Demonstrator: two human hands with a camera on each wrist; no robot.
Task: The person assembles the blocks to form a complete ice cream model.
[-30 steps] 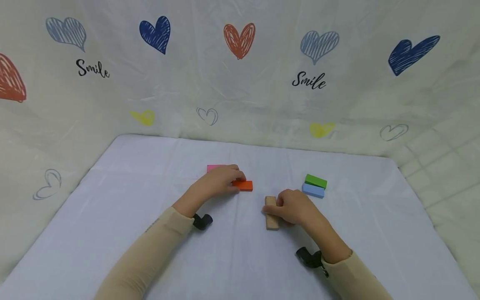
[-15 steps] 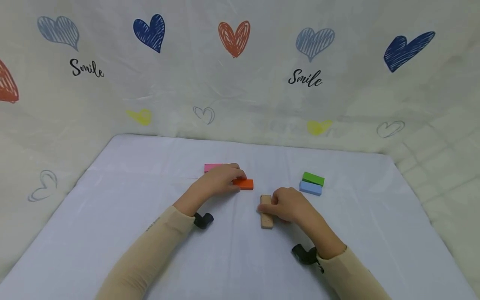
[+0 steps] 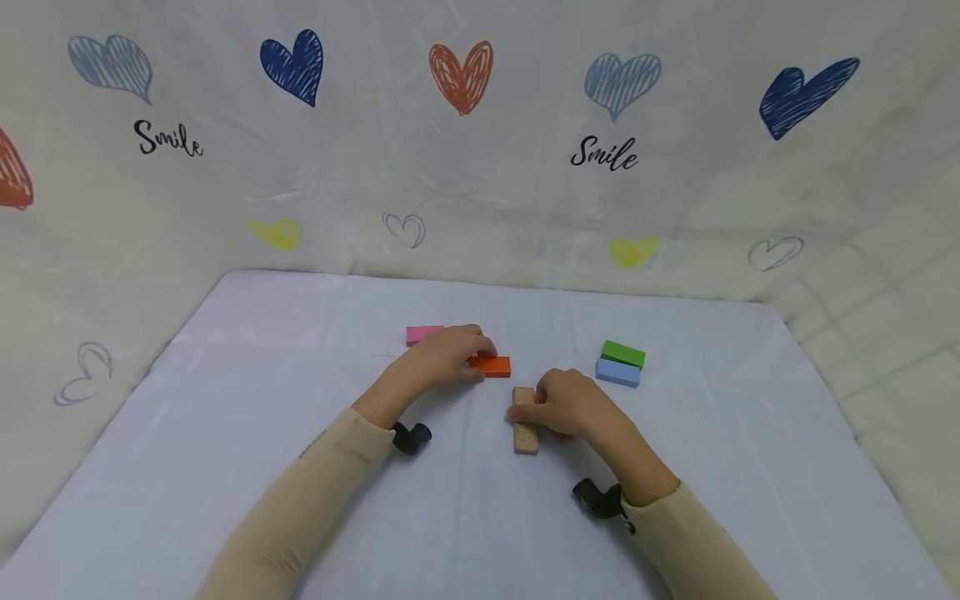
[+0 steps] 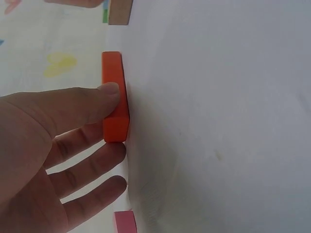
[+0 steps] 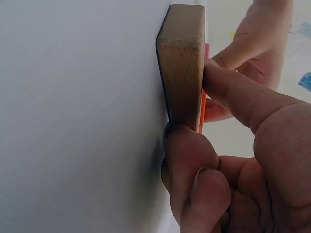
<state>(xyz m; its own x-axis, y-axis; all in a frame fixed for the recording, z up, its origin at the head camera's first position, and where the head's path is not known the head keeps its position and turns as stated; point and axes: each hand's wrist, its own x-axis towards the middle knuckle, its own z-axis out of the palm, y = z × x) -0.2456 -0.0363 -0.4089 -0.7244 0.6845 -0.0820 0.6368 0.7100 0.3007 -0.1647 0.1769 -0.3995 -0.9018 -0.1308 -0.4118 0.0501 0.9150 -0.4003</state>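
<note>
In the head view my left hand (image 3: 442, 354) holds an orange block (image 3: 497, 367) that lies lengthwise across the white table. The left wrist view shows its thumb on top of the orange block (image 4: 115, 128) and the index finger behind it; the other fingers are spread. My right hand (image 3: 573, 408) grips a plain wooden block (image 3: 526, 440), which points toward the body, just right of and nearer than the orange one. Seen from the right wrist, the thumb lies on one face of the wooden block (image 5: 181, 58) and curled fingers press its side. A gap separates the two blocks.
A pink block (image 3: 422, 335) lies behind the left hand, partly covered by it. To the right, a green block (image 3: 623, 353) and a light blue block (image 3: 618, 372) lie side by side. A cloth wall with printed hearts rises behind the table (image 3: 337, 517).
My right hand has slid the wooden block leftward, toward the orange block. My left hand and the orange block have shifted very slightly right. The head view has also turned a little.
</note>
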